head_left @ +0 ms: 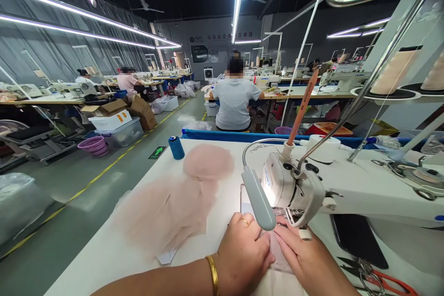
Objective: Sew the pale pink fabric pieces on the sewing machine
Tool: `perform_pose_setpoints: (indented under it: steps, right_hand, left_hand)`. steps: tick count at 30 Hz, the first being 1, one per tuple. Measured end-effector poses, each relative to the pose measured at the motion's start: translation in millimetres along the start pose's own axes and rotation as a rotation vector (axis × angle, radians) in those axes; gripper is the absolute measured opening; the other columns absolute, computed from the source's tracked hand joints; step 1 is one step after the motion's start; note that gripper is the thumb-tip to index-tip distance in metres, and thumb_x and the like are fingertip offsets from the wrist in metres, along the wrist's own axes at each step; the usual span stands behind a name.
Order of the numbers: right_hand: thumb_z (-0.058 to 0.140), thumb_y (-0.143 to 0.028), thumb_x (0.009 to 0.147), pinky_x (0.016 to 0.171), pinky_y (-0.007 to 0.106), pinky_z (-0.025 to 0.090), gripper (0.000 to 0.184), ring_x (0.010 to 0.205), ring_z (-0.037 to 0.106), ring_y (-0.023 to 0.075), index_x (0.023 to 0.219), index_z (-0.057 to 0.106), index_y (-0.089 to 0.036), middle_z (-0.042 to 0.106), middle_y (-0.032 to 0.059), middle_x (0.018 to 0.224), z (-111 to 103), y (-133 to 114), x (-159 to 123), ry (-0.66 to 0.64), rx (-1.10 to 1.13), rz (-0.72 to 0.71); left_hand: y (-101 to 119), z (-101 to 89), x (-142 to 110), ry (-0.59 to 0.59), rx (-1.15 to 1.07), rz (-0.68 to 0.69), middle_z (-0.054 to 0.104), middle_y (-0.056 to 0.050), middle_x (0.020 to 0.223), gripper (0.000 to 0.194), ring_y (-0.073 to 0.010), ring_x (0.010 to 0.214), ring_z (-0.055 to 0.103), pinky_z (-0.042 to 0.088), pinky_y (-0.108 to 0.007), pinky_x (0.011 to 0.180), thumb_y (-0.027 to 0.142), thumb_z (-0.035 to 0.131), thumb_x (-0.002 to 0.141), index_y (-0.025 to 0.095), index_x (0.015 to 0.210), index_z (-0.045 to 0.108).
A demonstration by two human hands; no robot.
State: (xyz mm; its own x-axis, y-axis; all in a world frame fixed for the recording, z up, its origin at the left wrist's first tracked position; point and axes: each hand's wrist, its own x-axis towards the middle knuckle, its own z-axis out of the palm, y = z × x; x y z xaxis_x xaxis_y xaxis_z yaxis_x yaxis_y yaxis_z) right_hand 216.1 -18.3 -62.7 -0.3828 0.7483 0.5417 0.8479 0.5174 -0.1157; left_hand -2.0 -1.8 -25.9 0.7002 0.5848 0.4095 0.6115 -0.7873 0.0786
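My left hand (243,247) is closed, fingers curled at the left edge of a pale sheer fabric piece (281,263) in front of the sewing machine (287,185). My right hand (307,252) lies with fingers stretched out over the fabric's right side, their tips close to the presser foot. The grey lamp (258,199) on a bendable neck hides part of the sewing spot. Left of the machine, sheer pink fabric pieces (166,215) lie spread on the white table (104,259).
A blue thread spool (176,148) stands at the table's far left corner. Beside my right hand lie a black phone (359,238) and orange-handled scissors (388,284). Thread cones (397,71) stand at right. A co-worker (236,97) sits ahead, back turned.
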Motion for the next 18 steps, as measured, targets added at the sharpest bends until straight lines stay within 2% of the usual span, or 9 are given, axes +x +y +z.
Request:
perform_pose_setpoints:
  steps: [3, 8, 11, 14, 18]
  right_hand:
    - [0.044, -0.024, 0.105, 0.089, 0.049, 0.069, 0.043, 0.116, 0.077, 0.0341, 0.130, 0.078, -0.023, 0.079, 0.0175, 0.120, 2, 1, 0, 0.021, -0.009, 0.006]
    - [0.045, -0.025, 0.106, 0.094, 0.053, 0.067, 0.042, 0.118, 0.076, 0.0359, 0.130, 0.080, -0.023, 0.077, 0.0184, 0.128, 7, 3, -2, 0.023, -0.029, 0.010]
    - [0.043, -0.026, 0.107, 0.092, 0.052, 0.068, 0.043, 0.115, 0.078, 0.0349, 0.128, 0.080, -0.023, 0.078, 0.0180, 0.126, 8, 2, -2, 0.018, -0.043, 0.000]
    - [0.040, -0.025, 0.107, 0.086, 0.045, 0.070, 0.045, 0.110, 0.080, 0.0330, 0.128, 0.080, -0.022, 0.080, 0.0175, 0.122, 5, 2, -1, 0.014, -0.043, -0.015]
    - [0.043, -0.026, 0.107, 0.080, 0.041, 0.070, 0.041, 0.101, 0.083, 0.0317, 0.126, 0.078, -0.019, 0.080, 0.0184, 0.122, -13, 3, -3, 0.008, -0.026, -0.091]
  left_hand:
    - [0, 0.3, 1, 0.013, 0.006, 0.000, 0.070, -0.006, 0.096, 0.028, -0.0281, 0.084, 0.064, 0.055, -0.045, 0.074, 0.036, 0.086, 0.086, 0.018, 0.090, 0.064]
    - [0, -3.4, 1, -0.003, 0.012, 0.003, 0.070, -0.008, 0.097, 0.022, -0.0287, 0.088, 0.064, 0.054, -0.046, 0.079, 0.035, 0.077, 0.094, 0.017, 0.091, 0.065]
    - [1, -7.1, 2, -0.048, 0.011, -0.008, 0.070, -0.009, 0.100, 0.022, -0.0302, 0.092, 0.065, 0.053, -0.047, 0.081, 0.037, 0.074, 0.096, 0.016, 0.096, 0.066]
    - [2, -14.9, 4, -0.116, 0.013, -0.032, 0.070, -0.009, 0.104, 0.023, -0.0305, 0.095, 0.065, 0.052, -0.047, 0.083, 0.038, 0.072, 0.099, 0.016, 0.100, 0.067]
    - [-6, -34.3, 6, -0.220, -0.012, -0.009, 0.069, -0.008, 0.103, 0.033, -0.0297, 0.097, 0.064, 0.049, -0.045, 0.084, 0.048, 0.076, 0.097, 0.017, 0.094, 0.067]
